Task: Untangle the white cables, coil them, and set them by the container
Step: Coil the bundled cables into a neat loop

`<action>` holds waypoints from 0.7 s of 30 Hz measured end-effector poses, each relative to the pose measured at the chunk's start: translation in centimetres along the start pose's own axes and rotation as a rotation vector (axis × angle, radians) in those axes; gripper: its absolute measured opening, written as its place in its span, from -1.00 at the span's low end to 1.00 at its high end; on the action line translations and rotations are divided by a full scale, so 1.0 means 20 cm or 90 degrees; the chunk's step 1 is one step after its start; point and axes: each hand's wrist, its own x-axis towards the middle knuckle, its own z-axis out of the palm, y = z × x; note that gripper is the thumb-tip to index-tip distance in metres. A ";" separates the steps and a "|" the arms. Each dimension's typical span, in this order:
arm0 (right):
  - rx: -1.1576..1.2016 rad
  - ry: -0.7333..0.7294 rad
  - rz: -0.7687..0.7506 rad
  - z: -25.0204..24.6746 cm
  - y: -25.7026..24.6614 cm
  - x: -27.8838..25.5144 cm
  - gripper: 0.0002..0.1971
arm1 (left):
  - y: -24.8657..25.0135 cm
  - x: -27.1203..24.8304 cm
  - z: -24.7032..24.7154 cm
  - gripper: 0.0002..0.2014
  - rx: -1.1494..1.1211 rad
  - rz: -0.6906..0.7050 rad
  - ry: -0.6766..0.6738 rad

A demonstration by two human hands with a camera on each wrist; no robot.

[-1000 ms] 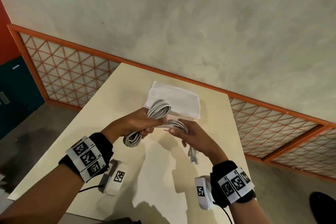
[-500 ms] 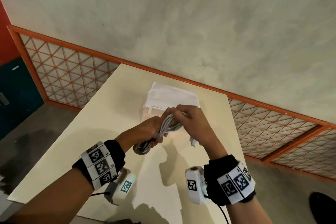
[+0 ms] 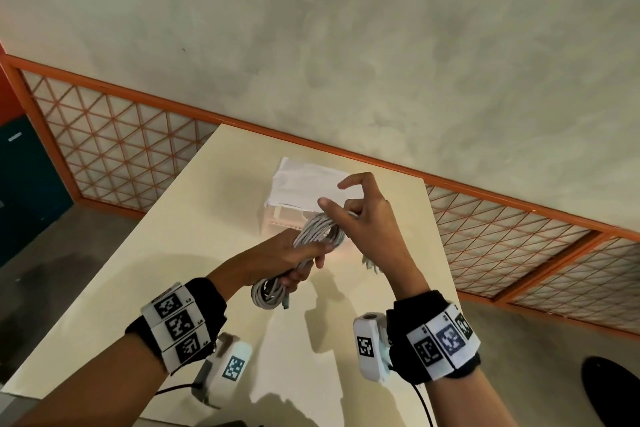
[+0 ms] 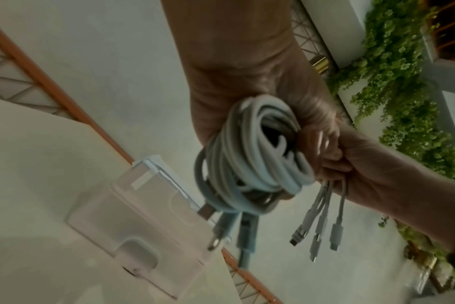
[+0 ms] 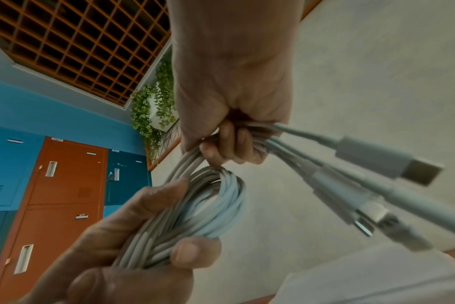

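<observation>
A coil of white cables (image 3: 313, 246) hangs above the cream table (image 3: 194, 253), gripped round its middle by my left hand (image 3: 294, 260). In the left wrist view the coil (image 4: 255, 156) is a thick bundle, with plugs dangling below it. My right hand (image 3: 360, 215) pinches the free cable ends at the coil's top, its index finger and thumb raised. In the right wrist view several connector ends (image 5: 372, 185) stick out of that hand's curled fingers (image 5: 231, 142). The clear container (image 3: 284, 218) with a white lid (image 3: 304, 187) stands on the table just behind the hands.
An orange-framed lattice fence (image 3: 114, 149) runs behind the table below a grey wall. The table's right edge (image 3: 446, 253) drops to the floor. Blue and orange lockers (image 5: 65, 176) show in the right wrist view.
My right hand has come up over the coil's top with the loose ends, wrapping them round it. Both hands have lifted and drifted slightly right, closer to the container.
</observation>
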 end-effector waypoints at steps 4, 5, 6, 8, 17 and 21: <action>0.093 0.026 0.030 -0.03 0.08 -0.03 -0.72 | 0.02 0.01 -0.03 -0.62 -0.045 0.038 0.041; 0.114 0.027 0.030 -0.04 0.10 -0.05 -0.73 | 0.03 0.01 -0.04 -0.60 -0.068 0.044 0.063; 0.123 0.029 0.018 -0.03 0.12 -0.07 -0.73 | 0.04 0.01 -0.04 -0.60 -0.089 0.047 0.082; 0.109 0.042 -0.012 0.03 0.15 -0.10 -0.75 | 0.05 0.02 -0.04 -0.59 -0.122 0.061 0.098; 0.149 0.109 0.129 0.19 0.09 -0.10 -0.54 | 0.07 0.08 -0.01 -0.57 -0.045 0.143 0.178; 0.127 0.051 0.167 0.18 0.08 -0.07 -0.64 | 0.04 0.08 -0.03 -0.64 -0.059 0.123 0.140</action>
